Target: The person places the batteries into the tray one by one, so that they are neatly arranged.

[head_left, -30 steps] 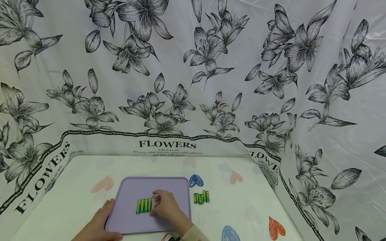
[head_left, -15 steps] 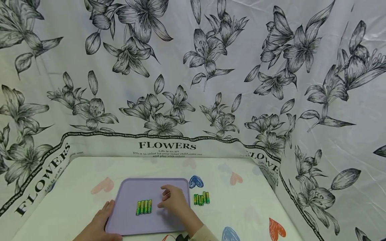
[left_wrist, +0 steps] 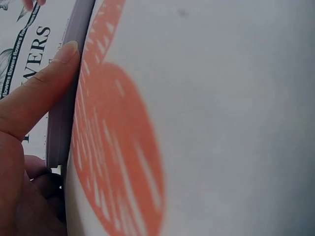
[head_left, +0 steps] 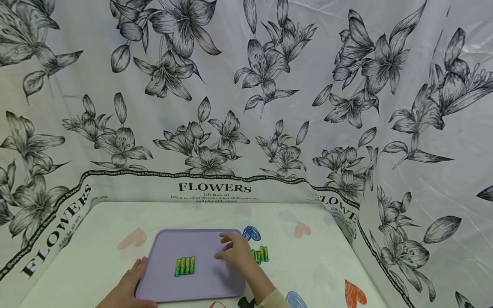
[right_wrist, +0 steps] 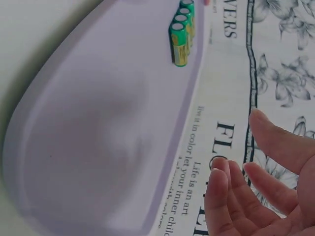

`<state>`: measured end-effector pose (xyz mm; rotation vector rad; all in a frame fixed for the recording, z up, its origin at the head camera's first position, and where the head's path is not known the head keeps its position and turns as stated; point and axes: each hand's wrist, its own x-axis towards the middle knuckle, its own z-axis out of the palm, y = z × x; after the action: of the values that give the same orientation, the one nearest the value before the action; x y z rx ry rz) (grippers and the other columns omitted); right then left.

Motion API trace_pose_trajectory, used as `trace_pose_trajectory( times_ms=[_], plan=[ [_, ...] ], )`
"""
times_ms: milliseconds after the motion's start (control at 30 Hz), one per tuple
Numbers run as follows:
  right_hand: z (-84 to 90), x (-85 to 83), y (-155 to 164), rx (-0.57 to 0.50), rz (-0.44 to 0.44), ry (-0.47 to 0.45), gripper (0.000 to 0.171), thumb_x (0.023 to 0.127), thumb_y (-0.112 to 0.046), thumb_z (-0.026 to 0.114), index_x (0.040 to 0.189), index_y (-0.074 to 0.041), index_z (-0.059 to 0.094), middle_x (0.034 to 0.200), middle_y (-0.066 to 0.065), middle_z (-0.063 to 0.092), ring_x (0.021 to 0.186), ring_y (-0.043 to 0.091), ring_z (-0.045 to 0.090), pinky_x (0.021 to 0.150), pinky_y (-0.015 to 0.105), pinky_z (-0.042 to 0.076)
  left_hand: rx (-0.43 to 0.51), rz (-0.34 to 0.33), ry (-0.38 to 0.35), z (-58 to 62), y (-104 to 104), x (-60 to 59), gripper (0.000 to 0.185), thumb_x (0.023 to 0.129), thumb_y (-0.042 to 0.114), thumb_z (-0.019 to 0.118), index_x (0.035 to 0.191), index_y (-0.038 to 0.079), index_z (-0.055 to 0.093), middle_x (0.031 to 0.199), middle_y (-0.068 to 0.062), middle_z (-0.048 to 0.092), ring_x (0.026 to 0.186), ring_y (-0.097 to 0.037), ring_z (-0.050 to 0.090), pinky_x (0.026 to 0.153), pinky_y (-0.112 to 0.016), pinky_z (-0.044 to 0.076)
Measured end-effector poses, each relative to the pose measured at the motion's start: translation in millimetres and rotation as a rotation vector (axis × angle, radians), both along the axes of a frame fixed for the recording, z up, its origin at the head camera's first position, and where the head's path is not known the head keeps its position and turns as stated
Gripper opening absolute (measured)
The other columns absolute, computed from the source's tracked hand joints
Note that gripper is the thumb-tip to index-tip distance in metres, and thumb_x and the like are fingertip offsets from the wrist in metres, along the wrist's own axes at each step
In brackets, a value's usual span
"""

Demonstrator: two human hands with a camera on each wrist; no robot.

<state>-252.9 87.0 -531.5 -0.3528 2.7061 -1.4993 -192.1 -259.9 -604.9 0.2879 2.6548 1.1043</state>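
Left hand flat against tray left edge, steadying. Right hand empty, fingers spread, over tray right edge. Four batteries mid-tray; loose batteries on table just right. Likely next: pinch one.

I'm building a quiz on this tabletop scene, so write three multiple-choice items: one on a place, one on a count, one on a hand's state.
1. Where does the row of green-and-yellow cylindrical batteries lie?
A. on the flat lilac plastic tray
B. on the flowered cloth backdrop
C. in the left hand

2. How many batteries lie in that row on the tray?
A. one
B. four
C. nine

3. What is the right hand doing?
A. clenching a battery
B. hanging open and empty at the tray's right edge
C. lifting the tray

Key: 1 A, the head view shows the row inside the tray's rim. 2 B, four lie side by side there. 3 B, the right wrist view shows loose fingers holding nothing.
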Motion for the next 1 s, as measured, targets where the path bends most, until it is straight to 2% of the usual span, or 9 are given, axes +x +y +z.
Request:
trace_pose_trajectory(
  times_ms=[267,400,500,567,800,1000],
  plan=[
    [-0.9,0.0,21.6,0.006,-0.025,0.004,0.060,0.076,-0.013,0.089,0.131,-0.007,0.065,0.114,0.013,0.071,0.089,0.013,0.067,0.069,0.026,0.054,0.006,-0.014,0.039,-3.8,-0.2,2.9,0.122,0.077,0.036,0.087,0.152,-0.019,0.007,0.155,-0.048,0.004,0.137,-0.072,0.008,0.103,-0.084,0.014],
    [-1.1,-0.4,35.4,-0.030,-0.037,0.003,0.061,0.077,-0.013,0.088,0.133,-0.006,0.064,0.116,0.015,0.070,0.091,0.016,0.067,0.068,0.025,0.055,0.000,0.002,-0.011,0.1,-0.1,2.3,0.125,0.077,0.039,0.086,0.154,-0.016,0.004,0.156,-0.046,0.002,0.139,-0.070,0.006,0.106,-0.081,0.011],
    [-0.3,1.0,45.5,-0.025,-0.043,0.008,0.061,0.078,-0.014,0.087,0.133,-0.006,0.063,0.117,0.015,0.069,0.093,0.019,0.068,0.068,0.025,0.056,-0.002,0.027,-0.079,3.1,1.2,0.6,0.128,0.077,0.043,0.086,0.156,-0.011,0.002,0.159,-0.042,-0.002,0.142,-0.066,0.002,0.109,-0.078,0.007],
    [0.0,2.4,51.5,-0.014,-0.047,0.007,0.060,0.079,-0.015,0.087,0.134,-0.006,0.063,0.118,0.016,0.069,0.096,0.021,0.068,0.070,0.026,0.056,-0.012,0.028,-0.096,3.7,1.5,0.1,0.129,0.077,0.045,0.086,0.157,-0.010,0.001,0.160,-0.041,-0.003,0.143,-0.065,0.001,0.109,-0.077,0.006],
    [0.1,5.2,67.5,-0.001,-0.084,-0.009,0.058,0.080,-0.016,0.086,0.133,-0.010,0.064,0.120,0.016,0.068,0.097,0.023,0.068,0.069,0.027,0.056,0.038,0.005,-0.064,-1.0,-1.6,0.9,0.125,0.078,0.038,0.086,0.155,-0.013,0.001,0.159,-0.042,-0.003,0.142,-0.066,0.000,0.108,-0.078,0.004],
    [-3.1,4.1,82.0,-0.023,-0.093,-0.009,0.060,0.080,-0.015,0.086,0.134,-0.004,0.062,0.121,0.019,0.068,0.096,0.022,0.068,0.070,0.027,0.057,0.062,0.001,-0.064,-1.3,-1.2,0.3,0.126,0.078,0.036,0.086,0.155,-0.013,0.000,0.159,-0.042,-0.004,0.143,-0.065,-0.001,0.108,-0.078,0.002]
  ],
)
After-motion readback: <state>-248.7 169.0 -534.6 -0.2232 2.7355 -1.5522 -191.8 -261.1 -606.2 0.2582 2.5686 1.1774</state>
